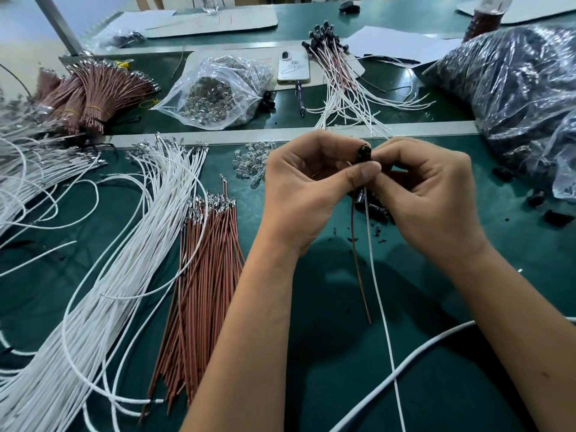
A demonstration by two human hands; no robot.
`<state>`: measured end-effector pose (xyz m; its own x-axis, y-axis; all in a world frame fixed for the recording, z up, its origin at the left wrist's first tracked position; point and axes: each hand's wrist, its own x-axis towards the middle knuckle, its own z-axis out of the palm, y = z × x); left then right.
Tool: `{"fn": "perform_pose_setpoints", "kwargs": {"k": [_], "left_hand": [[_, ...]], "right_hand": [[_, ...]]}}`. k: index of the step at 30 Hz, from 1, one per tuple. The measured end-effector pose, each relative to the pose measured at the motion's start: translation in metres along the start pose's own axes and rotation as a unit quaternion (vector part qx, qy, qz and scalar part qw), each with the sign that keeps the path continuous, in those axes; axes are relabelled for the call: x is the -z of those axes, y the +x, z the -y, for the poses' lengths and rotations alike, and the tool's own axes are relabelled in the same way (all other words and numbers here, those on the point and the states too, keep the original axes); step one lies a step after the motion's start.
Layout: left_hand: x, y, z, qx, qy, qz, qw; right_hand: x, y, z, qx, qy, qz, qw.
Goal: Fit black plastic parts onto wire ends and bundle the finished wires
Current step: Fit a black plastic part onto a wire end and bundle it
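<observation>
Loose brown wires [199, 275] and white wires [103, 275] lie on the green table [343, 353] at near left. Above table centre, left hand [305, 188] and right hand [427, 194] meet, fingers curled, both pinching one black plastic part [365, 152]; a brown wire [358, 263] and white wire [378, 291] hang from it. Beyond: finished wires [339, 79], phone [293, 67], clear bag [218, 92].
</observation>
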<state>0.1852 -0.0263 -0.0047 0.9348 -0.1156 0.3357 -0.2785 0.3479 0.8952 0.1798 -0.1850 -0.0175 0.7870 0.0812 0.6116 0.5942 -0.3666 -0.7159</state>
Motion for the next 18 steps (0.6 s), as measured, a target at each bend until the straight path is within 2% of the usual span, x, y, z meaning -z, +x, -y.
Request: {"fn": "perform_pose_setpoints", "kwargs": {"k": [5,12,18], "left_hand": [[0.0029,0.0004,0.0011,0.01,-0.013,-0.013,1.0],[0.0034,0.0012,-0.0009,-0.019,-0.022,-0.027,0.999],[0.0057,0.0016,-0.0009,-0.01,-0.029,-0.036,0.999]], "right_hand": [[-0.0021,-0.001,0.001,-0.054,0.076,0.02,0.995],[-0.0017,0.0001,-0.0007,-0.054,0.073,0.028,0.995],[0.0002,0.0008,-0.0012,-0.04,0.072,0.03,0.996]]}}
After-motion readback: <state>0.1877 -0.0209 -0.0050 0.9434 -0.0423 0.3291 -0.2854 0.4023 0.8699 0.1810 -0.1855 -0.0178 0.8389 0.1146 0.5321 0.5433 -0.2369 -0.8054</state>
